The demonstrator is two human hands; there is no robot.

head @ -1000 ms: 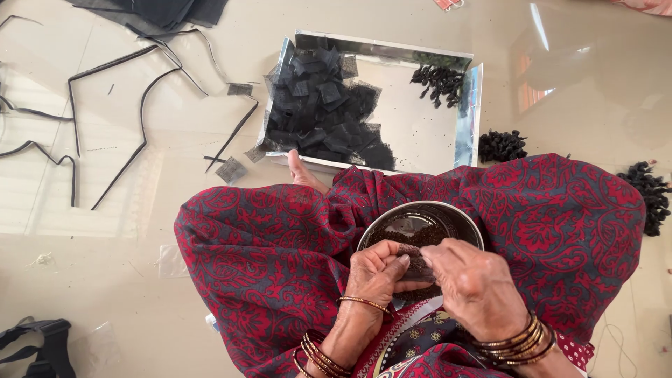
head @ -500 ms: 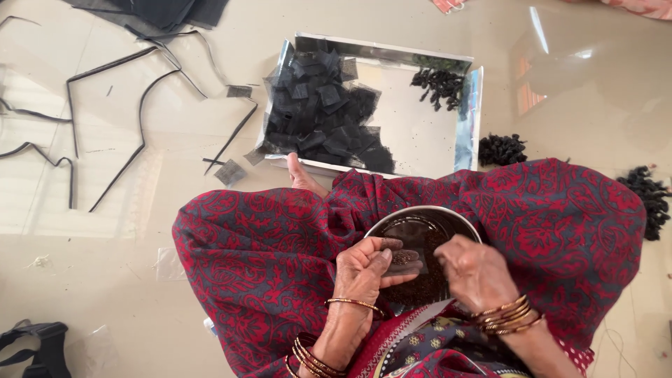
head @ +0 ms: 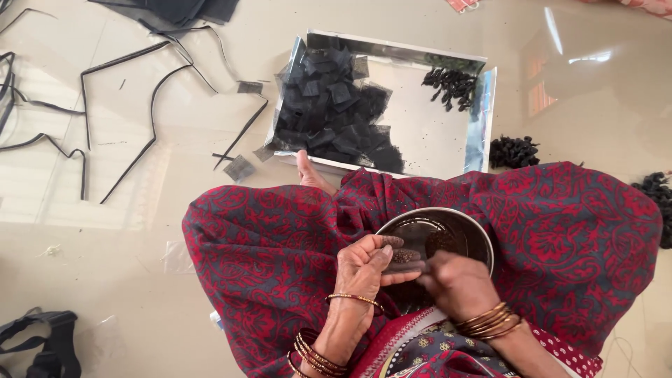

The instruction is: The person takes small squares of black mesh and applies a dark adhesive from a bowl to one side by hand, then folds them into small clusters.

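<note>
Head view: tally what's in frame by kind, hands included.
Hands: 2, left hand and right hand
Round metal bowl on the lap: 1
Shiny rectangular tray on the floor: 1
Heap of black net squares in the tray: 1
Clusters of small black pieces: 3, one in the tray, two on the floor
Total: 8

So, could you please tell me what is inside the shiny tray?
The tray holds a heap of black mesh squares and a small dark clump. Anything beneath the heap is covered.
</note>
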